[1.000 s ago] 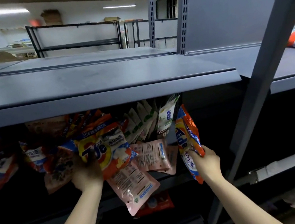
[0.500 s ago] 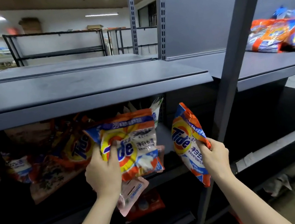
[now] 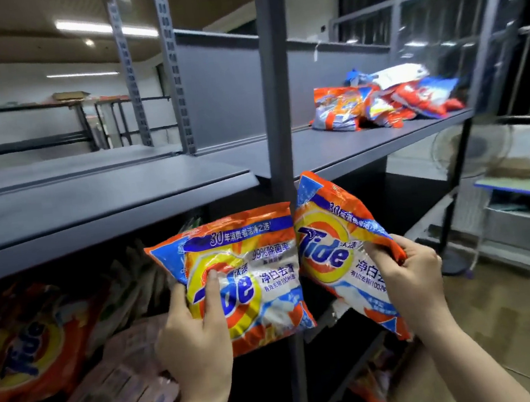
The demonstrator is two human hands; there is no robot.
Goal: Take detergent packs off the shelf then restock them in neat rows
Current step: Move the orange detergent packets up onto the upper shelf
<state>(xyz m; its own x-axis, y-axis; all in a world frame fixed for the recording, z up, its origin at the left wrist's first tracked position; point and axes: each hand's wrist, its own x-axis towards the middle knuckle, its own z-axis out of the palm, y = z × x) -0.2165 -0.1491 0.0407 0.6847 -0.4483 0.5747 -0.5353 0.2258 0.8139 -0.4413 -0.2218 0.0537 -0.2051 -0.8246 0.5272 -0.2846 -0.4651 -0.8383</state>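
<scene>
Both hands are full: the left hand (image 3: 195, 337) grips one detergent pack (image 3: 243, 279) by its lower left corner, thumb pressed across the front, while the right hand (image 3: 411, 278) pinches a second pack (image 3: 332, 252) along its right edge, fingers curled into the crumpled film. The two packs are held up side by side in front of the grey upright post (image 3: 273, 100), their upper edges touching or very nearly so — the left one upright and facing the camera, the right one tilted with its top leaning left. What the next move seems to turn on is the heap of packs (image 3: 384, 101) lying on the upper shelf (image 3: 333, 146), up and to the right of both hands and beyond the post; the right hand is plainly the nearer one. That heap lies loose and overlapping, with no long axis in common. Behind and to the left of the left hand, on the lower shelf, more packs (image 3: 25, 340) and pale pink pouches (image 3: 120, 395) lie jumbled — so the clearing looks unfinished, and no neat row shows anywhere.
</scene>
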